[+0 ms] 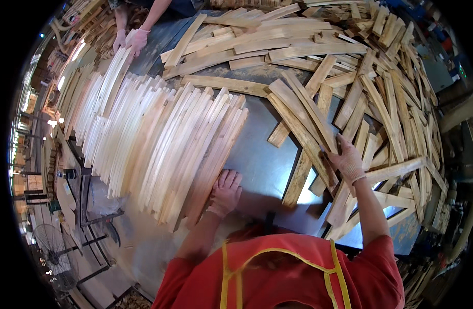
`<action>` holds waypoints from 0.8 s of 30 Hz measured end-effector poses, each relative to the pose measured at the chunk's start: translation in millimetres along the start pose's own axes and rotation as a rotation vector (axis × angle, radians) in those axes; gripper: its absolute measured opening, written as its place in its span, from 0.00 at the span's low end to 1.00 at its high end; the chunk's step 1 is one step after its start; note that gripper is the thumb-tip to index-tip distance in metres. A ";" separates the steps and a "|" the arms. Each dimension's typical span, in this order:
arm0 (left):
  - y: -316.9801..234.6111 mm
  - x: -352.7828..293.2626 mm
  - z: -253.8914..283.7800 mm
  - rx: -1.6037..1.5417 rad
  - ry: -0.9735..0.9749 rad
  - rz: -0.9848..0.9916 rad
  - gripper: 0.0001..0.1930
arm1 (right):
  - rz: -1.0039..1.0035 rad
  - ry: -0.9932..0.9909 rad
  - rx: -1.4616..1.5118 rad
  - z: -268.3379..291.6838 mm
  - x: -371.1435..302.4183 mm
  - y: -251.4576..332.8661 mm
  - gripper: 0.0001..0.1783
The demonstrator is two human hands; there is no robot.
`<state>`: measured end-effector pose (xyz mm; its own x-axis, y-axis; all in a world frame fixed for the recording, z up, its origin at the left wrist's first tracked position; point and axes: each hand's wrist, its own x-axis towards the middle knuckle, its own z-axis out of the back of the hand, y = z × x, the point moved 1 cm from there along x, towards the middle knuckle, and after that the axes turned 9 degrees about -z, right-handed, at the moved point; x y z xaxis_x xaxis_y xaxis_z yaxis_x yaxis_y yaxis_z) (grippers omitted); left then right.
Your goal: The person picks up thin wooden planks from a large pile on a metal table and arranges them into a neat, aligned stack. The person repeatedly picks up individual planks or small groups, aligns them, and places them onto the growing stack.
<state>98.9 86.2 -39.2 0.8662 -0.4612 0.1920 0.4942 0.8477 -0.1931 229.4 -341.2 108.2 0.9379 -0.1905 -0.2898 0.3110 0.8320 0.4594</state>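
Observation:
A long row of pale wooden slats (pixel 167 149) stands side by side at the left of the metal table (pixel 262 149). My left hand (pixel 226 191), in a light glove, lies against the near right end of this row with its fingers stretched out. To the right, my gloved right hand (pixel 348 160) has its thumb and fingers on either side of the near end of a wooden slat (pixel 312 110). That slat lies slantwise beside a darker, stained slat (pixel 302 135). My right palm and some fingertips are partly hidden.
A heap of loose slats (pixel 396 108) covers the right side, and more slats (pixel 267 38) lie across the far side. At the far left, a co-worker's gloved hands (pixel 136 42) hold several pale slats. A fan (pixel 54 252) stands at lower left.

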 end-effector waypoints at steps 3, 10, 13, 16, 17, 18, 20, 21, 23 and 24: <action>5.6 -3.6 -7.6 0.044 0.002 -0.015 0.31 | -0.105 0.075 0.517 -37.0 -39.9 28.0 0.46; -49.0 31.6 112.6 -0.923 0.202 0.396 0.41 | 0.185 0.528 1.071 -139.5 -155.0 144.7 0.55; -16.7 27.4 186.2 -0.949 0.253 0.596 0.32 | 0.318 0.462 0.616 -126.9 -145.4 146.4 0.53; 43.3 -33.8 183.3 -0.534 -0.097 0.368 0.21 | 0.250 -0.104 0.010 -92.0 -85.1 109.6 0.49; 63.7 -42.5 204.6 -0.279 0.037 0.309 0.21 | 0.150 -0.263 -0.112 -84.1 -66.5 88.1 0.47; 79.6 -40.9 222.0 -0.349 0.214 0.510 0.22 | 0.182 -0.420 -0.234 -77.1 -49.4 56.7 0.47; 123.9 -57.1 212.3 -0.408 0.300 0.643 0.26 | 0.088 -0.452 -0.340 -66.4 -30.8 28.5 0.46; 126.8 -61.2 204.3 -0.176 0.252 0.599 0.28 | -0.037 -0.327 -0.329 -61.4 -25.4 24.9 0.45; 121.5 -71.3 192.1 0.282 0.147 0.491 0.33 | -0.140 -0.191 -0.284 -54.2 -25.4 21.7 0.42; 109.9 -68.9 186.6 0.326 0.120 0.423 0.35 | -0.115 -0.179 -0.253 -54.0 -27.7 30.4 0.41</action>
<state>79.7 260.0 106.0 0.9962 -0.0730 0.0475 0.0689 0.9942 0.0825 204.6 -282.6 84.9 0.9178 -0.3609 -0.1656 0.3898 0.8983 0.2027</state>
